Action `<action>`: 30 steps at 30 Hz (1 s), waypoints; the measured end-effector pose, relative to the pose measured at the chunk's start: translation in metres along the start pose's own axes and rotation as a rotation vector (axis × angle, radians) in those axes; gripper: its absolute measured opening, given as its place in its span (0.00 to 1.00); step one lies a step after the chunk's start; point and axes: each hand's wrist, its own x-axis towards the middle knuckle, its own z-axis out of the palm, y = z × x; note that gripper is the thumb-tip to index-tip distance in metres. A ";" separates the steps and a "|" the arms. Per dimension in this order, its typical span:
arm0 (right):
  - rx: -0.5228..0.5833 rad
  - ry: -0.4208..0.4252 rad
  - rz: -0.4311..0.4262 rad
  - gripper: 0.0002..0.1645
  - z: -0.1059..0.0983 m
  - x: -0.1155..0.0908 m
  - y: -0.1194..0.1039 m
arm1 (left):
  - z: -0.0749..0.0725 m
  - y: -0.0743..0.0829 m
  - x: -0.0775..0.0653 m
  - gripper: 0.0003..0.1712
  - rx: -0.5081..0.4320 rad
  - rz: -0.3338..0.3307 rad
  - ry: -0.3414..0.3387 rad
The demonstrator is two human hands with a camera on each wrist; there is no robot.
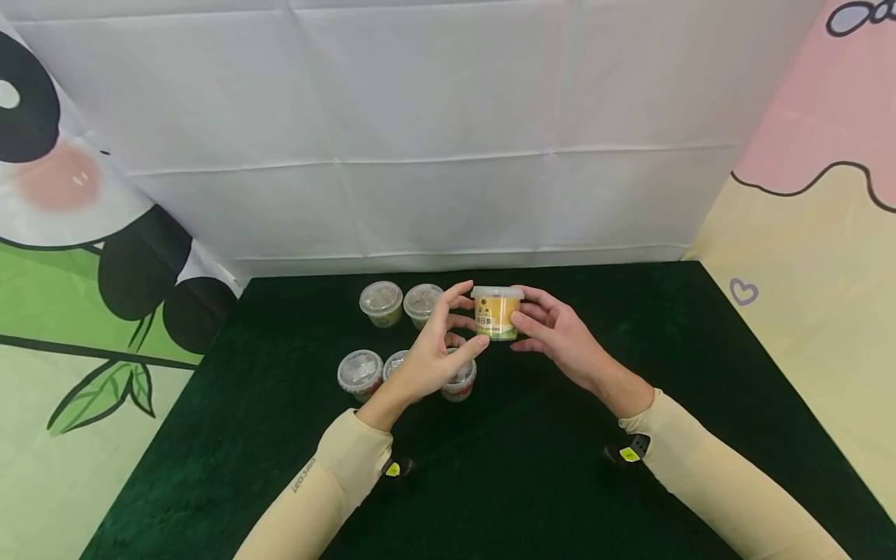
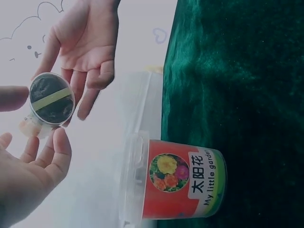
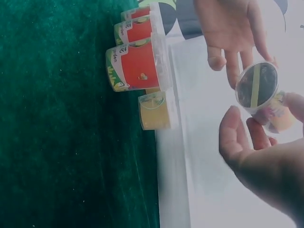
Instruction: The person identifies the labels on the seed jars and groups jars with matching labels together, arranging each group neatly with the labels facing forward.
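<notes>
A lidded planting cup point(image 1: 495, 317) with a yellow label is held up above the table between both hands. My right hand point(image 1: 563, 338) pinches its right side, thumb on the label and fingers behind. My left hand point(image 1: 437, 346) holds the left side, index finger by the lid and thumb low near the base. In the left wrist view the clear base of the cup point(image 2: 52, 99) shows dark contents and a yellow strip. Below my left arm stand red-labelled cups point(image 1: 360, 373), one partly hidden by the hand.
Two more lidded cups point(image 1: 381, 303) stand at the back, left of the hands. A large red-labelled cup point(image 2: 190, 180) reads "My little garden" in the left wrist view. Dark green cloth point(image 1: 560, 482) covers the table; a white curtain point(image 1: 448, 155) hangs behind it.
</notes>
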 end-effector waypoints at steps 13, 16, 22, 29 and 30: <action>0.044 -0.040 -0.011 0.34 0.002 -0.002 -0.006 | -0.001 0.002 0.000 0.43 -0.059 -0.021 -0.016; 0.056 -0.056 -0.019 0.35 0.002 -0.003 -0.008 | 0.000 0.001 0.000 0.45 -0.046 -0.021 -0.022; 0.041 -0.060 -0.001 0.36 0.003 -0.004 -0.010 | 0.002 0.000 0.001 0.46 -0.023 -0.021 -0.010; 0.056 -0.051 0.016 0.34 0.004 -0.001 -0.006 | -0.003 0.022 -0.003 0.36 -0.008 -0.022 0.001; 0.062 -0.052 0.016 0.34 0.004 -0.001 -0.006 | -0.004 0.027 -0.004 0.35 -0.006 -0.014 0.004</action>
